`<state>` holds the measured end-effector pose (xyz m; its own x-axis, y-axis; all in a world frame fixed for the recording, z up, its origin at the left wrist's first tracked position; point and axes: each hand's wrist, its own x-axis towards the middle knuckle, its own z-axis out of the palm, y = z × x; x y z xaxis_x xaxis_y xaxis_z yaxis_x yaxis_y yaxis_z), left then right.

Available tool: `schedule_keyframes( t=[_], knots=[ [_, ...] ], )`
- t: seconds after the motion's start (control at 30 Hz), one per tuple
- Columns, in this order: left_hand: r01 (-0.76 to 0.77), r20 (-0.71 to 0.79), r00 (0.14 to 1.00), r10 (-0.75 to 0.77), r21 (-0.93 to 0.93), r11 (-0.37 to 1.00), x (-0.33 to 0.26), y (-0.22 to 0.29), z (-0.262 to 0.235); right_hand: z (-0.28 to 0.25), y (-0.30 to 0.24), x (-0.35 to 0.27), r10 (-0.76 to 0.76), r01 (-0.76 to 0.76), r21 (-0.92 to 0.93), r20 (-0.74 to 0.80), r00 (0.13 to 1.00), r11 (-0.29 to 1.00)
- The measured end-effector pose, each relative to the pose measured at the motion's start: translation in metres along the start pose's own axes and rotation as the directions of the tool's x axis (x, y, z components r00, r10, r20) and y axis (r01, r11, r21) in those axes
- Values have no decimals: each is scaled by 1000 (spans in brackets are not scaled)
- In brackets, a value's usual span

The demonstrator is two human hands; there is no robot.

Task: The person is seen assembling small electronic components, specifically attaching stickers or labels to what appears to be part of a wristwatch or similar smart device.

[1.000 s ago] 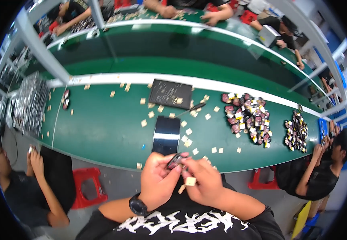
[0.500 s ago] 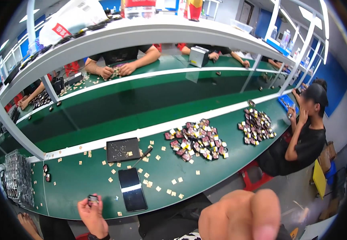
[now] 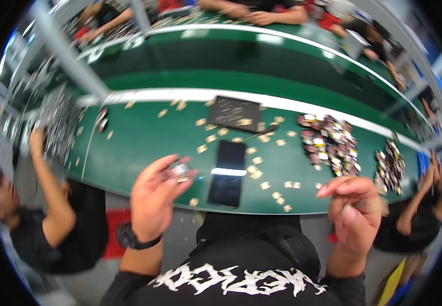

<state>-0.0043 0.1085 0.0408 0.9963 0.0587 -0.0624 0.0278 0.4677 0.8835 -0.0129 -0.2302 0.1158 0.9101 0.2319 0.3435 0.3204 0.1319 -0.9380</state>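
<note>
Over the near edge of the green table, my left hand (image 3: 152, 196) holds a small dark and silver part (image 3: 180, 171) between thumb and fingers. My right hand (image 3: 354, 211) hovers near the table's front edge, index finger stretched out and the others partly curled. Nothing shows between its fingers, though motion blurs them. Between the hands lies a dark phone-like slab (image 3: 228, 186) with a bright reflection. Small beige square pieces (image 3: 255, 174) are scattered around it. A pile of small dark parts with white and yellow bits (image 3: 328, 143) lies beyond my right hand.
Behind the slab sit a black tray (image 3: 231, 112) and a thin dark-handled tool (image 3: 268, 131). A second pile of parts (image 3: 390, 166) lies farther right. At left, a co-worker's hand (image 3: 37, 135) is by a stack of clear trays (image 3: 60, 125). Other people sit opposite and at right.
The view has swung down and left. My left hand has risen with the part still in it. My right hand has moved away from the camera and its index finger has stretched out.
</note>
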Motion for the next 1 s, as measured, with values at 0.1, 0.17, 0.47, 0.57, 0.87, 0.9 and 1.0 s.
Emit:
schedule_keyframes(
  t=[0.1,0.17,0.47,0.57,0.87,0.9,1.0],
  knots=[
    [16,219,975,-24,40,999,-6,13,27,-17,25,-36,276,-321,-325,-178,945,889],
    [7,309,951,-19,40,999,-14,25,37,-30,35,-51,345,-405,-355,-222,912,842],
    [-21,396,918,-30,124,992,-12,21,38,-63,62,-88,338,-467,-453,-339,878,760],
    [-59,424,904,-50,241,969,-8,25,41,-64,65,-89,307,-449,-513,-340,889,732],
    [-206,137,978,155,577,791,21,-9,1,-71,73,-81,237,-464,-663,-407,882,587],
    [-160,16,981,191,617,770,26,-12,-29,-79,75,-82,277,-497,-635,-419,865,591],
    [-13,-215,936,280,771,637,36,2,-130,-85,75,-71,202,-468,-672,-438,876,574]
  ],
)
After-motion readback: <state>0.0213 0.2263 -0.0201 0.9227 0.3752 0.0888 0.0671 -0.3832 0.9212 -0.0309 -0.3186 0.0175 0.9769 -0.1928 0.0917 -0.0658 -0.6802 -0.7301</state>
